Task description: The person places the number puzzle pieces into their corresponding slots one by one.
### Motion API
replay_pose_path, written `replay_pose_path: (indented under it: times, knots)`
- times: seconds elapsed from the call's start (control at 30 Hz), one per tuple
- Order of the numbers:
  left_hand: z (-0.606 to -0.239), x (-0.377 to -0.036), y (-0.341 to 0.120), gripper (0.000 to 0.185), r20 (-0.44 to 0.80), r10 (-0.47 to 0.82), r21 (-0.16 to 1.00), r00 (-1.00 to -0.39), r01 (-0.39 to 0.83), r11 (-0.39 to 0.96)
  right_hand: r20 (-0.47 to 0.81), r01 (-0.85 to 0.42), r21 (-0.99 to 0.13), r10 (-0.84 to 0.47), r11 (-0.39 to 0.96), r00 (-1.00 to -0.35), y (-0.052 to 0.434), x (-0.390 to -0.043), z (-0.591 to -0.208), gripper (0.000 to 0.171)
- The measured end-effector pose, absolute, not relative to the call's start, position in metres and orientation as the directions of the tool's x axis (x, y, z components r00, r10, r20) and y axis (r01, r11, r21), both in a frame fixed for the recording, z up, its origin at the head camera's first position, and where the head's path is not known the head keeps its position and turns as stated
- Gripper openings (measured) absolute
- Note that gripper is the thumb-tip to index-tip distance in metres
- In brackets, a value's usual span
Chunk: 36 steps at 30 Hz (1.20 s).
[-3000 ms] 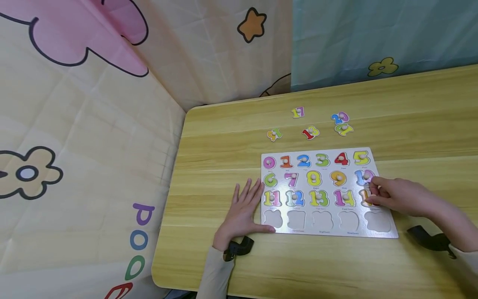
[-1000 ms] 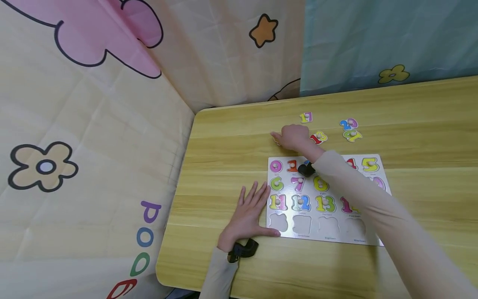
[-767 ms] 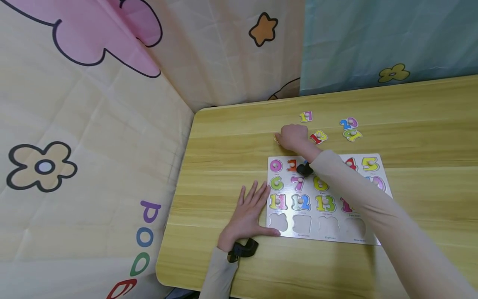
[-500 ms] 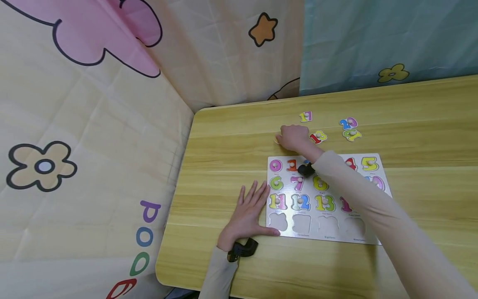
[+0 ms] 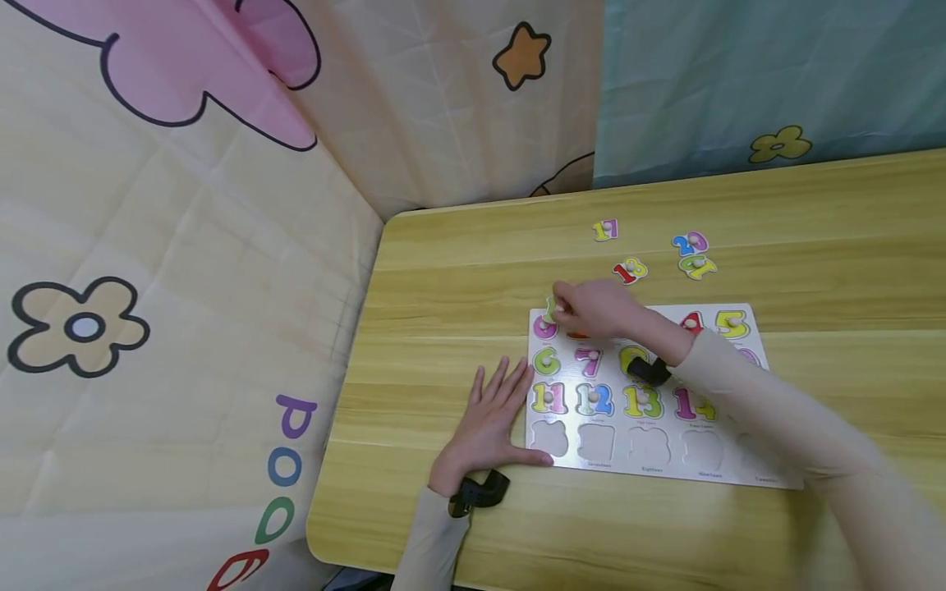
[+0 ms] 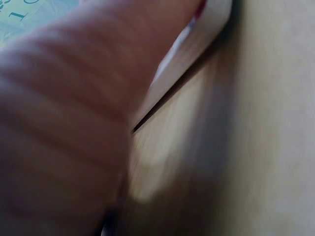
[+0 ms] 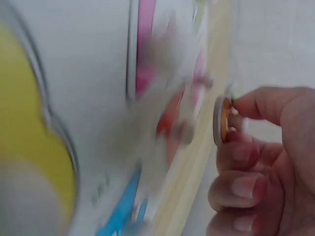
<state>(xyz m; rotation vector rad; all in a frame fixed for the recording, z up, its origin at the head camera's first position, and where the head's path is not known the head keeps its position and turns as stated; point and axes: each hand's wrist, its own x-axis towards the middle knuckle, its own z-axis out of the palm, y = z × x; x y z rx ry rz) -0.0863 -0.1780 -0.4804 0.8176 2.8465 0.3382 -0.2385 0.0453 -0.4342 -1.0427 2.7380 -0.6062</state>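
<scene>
A white number puzzle board (image 5: 568, 377) lies on the wooden table. Knobbed number pieces fill its upper three rows, though my right arm covers some; the bottom row shows bare recesses. My right hand (image 5: 597, 309) is above the board's upper left corner. Between thumb and fingers it pinches a number puzzle piece (image 7: 223, 120) by its knob; the piece shows some green in the head view and orange in the right wrist view. With fingers spread, my left hand (image 5: 484, 423) rests at the board's left edge, its thumb on the lower left corner.
Beyond the board lie loose pieces: a 17 (image 5: 606, 230), a red and yellow 18 (image 5: 630, 271), a blue and purple 20 (image 5: 691, 243), and a yellow-green piece (image 5: 697, 267) touching the 20. Printed curtains (image 5: 443, 107) stand behind and left of the table.
My right hand went from the board's right side to the loose pieces at the far left, took up the green and orange piece, and came back over the board. My left hand stayed put.
</scene>
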Motion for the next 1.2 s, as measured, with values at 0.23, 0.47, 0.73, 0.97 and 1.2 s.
replay_pose_path:
  times: [0.23,0.47,0.73,0.97,1.2]
  knots:
    - [-0.481,-0.087,-0.178,0.122,-0.093,0.546,0.244,-0.833,0.513,0.823,-0.01,-0.741,-0.476,-0.846,0.473,-0.533,0.044,-0.17,-0.431,0.02]
    - [-0.481,-0.089,-0.178,0.123,-0.107,0.537,0.24,-0.837,0.503,0.831,-0.045,-0.784,-0.454,-0.89,0.423,-0.454,0.041,-0.129,-0.445,0.019]
    - [-0.48,-0.087,-0.177,0.124,-0.096,0.535,0.253,-0.84,0.499,0.829,-0.084,-0.775,-0.43,-0.876,0.462,-0.475,0.036,-0.118,-0.444,0.016]
    - [-0.481,-0.087,-0.177,0.123,-0.102,0.535,0.253,-0.839,0.498,0.83,-0.094,-0.767,-0.417,-0.863,0.487,-0.496,0.03,-0.115,-0.445,0.015]
    - [-0.48,-0.087,-0.178,0.123,-0.104,0.542,0.265,-0.834,0.502,0.823,-0.074,-0.781,-0.4,-0.866,0.48,-0.494,0.026,-0.114,-0.447,0.017]
